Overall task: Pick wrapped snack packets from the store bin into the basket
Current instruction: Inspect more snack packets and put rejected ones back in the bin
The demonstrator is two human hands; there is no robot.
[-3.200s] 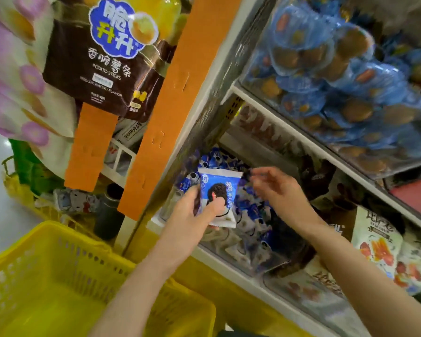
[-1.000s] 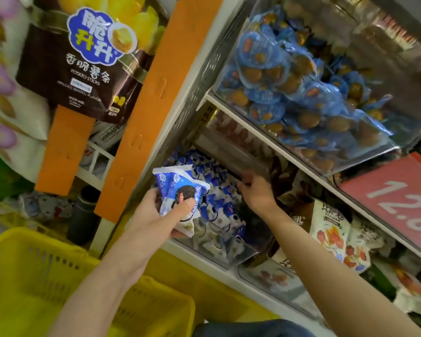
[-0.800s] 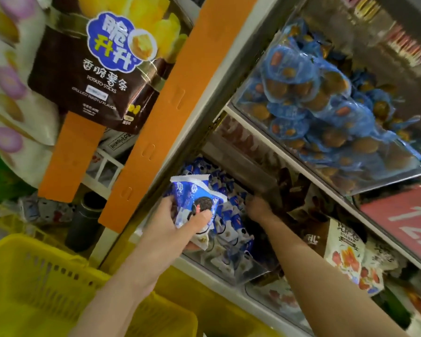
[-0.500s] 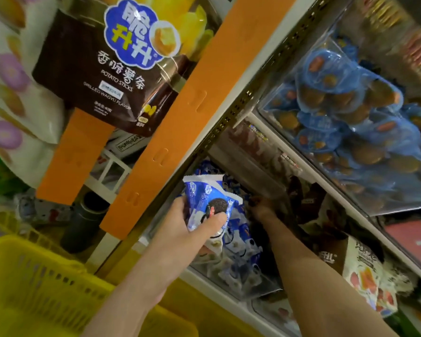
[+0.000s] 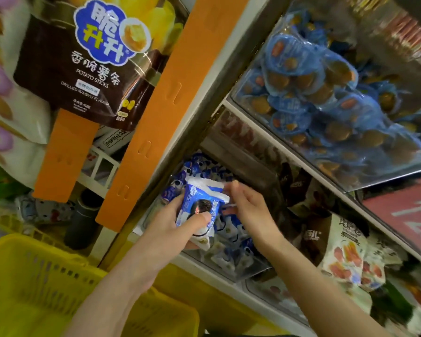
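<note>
Blue-and-white wrapped snack packets (image 5: 231,251) with a dark cookie printed on them fill a clear store bin (image 5: 253,269) on the lower shelf. In front of the bin, my left hand (image 5: 170,229) grips a small stack of these packets (image 5: 199,203), thumb pressed on the front one. My right hand (image 5: 250,210) is beside it, its thumb and fingers pinching the right edge of a packet at the top of the stack. The yellow plastic basket (image 5: 34,276) is low on the left, under my left forearm; what lies in it is hidden.
An orange shelf post (image 5: 156,113) runs diagonally left of the bin. Above hangs a brown potato-sticks bag (image 5: 83,69). The upper shelf bin holds blue-wrapped round snacks (image 5: 326,105). Other packets (image 5: 345,254) lie to the right, by a red price sign (image 5: 406,210).
My right hand has come back out of the bin and up to the stack in my left hand. My left hand has kept its hold and barely moved.
</note>
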